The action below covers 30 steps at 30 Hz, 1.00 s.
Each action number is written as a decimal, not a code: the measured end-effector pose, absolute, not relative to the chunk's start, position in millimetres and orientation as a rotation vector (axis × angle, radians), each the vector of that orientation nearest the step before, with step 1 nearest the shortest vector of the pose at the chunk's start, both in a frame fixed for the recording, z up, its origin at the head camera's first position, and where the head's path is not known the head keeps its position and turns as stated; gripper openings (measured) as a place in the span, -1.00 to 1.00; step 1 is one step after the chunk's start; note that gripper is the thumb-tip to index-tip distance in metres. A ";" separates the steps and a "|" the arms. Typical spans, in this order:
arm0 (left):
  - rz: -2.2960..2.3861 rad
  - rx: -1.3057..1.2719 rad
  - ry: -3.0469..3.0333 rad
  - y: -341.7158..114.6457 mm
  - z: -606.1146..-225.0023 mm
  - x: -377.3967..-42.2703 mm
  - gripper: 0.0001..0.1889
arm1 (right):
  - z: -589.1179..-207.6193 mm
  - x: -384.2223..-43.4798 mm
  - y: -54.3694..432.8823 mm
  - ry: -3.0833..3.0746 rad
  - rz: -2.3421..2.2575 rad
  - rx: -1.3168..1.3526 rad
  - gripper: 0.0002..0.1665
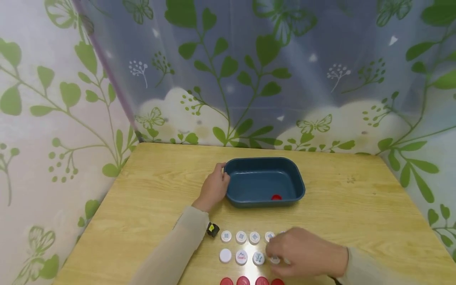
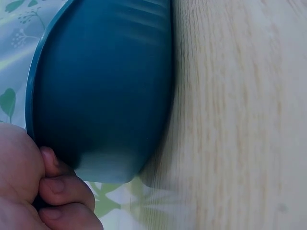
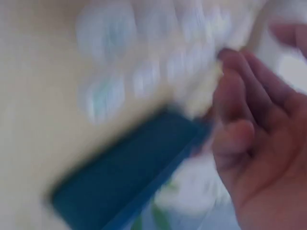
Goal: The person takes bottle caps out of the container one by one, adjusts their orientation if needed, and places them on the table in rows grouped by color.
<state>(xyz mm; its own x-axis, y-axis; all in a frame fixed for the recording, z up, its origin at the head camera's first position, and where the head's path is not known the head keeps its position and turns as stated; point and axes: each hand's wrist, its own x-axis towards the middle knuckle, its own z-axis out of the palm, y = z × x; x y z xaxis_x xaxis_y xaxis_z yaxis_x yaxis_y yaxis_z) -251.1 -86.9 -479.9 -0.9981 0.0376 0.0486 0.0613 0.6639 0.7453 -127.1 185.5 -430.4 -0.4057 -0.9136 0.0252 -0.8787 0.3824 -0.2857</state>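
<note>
A dark blue plastic basin (image 1: 253,204) stands toward the back of the table, with one red bottle cap (image 1: 276,196) inside near its front wall. My left hand (image 1: 213,185) grips the basin's left rim, fingers curled over the edge; the left wrist view shows the fingertips (image 2: 55,185) against the basin's end. My right hand (image 1: 303,252) is over the right end of two rows of white bottle caps (image 1: 241,257), partly covering several. In the blurred right wrist view its fingers (image 3: 230,96) are loosely bent, with nothing seen between them.
Several red bottle caps (image 1: 243,281) lie in a row at the near edge of the view. Patterned curtains (image 1: 228,71) hang behind and beside the wooden table (image 1: 160,190). A small black device (image 1: 213,229) sits at the left wrist.
</note>
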 end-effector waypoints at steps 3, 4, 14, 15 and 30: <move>-1.259 -0.075 -2.836 -89.6 -481.6 -249.9 -0.52 | -411.4 -166.3 189.7 2.687 -0.503 -1.442 -0.93; -1.259 -0.074 -2.832 -90.4 -482.0 -249.5 -0.52 | -407.9 -180.4 191.2 2.739 -0.488 -1.366 -0.91; -1.215 -0.072 -2.850 -88.2 -484.8 -245.0 -0.54 | -428.2 -268.8 186.6 2.603 -0.102 -1.013 -0.70; -1.212 -0.073 -2.849 -87.1 -483.8 -244.8 -0.54 | -430.4 -271.2 185.2 2.587 -0.087 -0.990 -0.69; -1.244 -0.070 -2.839 -87.0 -476.7 -245.4 -0.54 | -443.4 -285.8 180.5 2.499 -0.091 -1.024 -0.66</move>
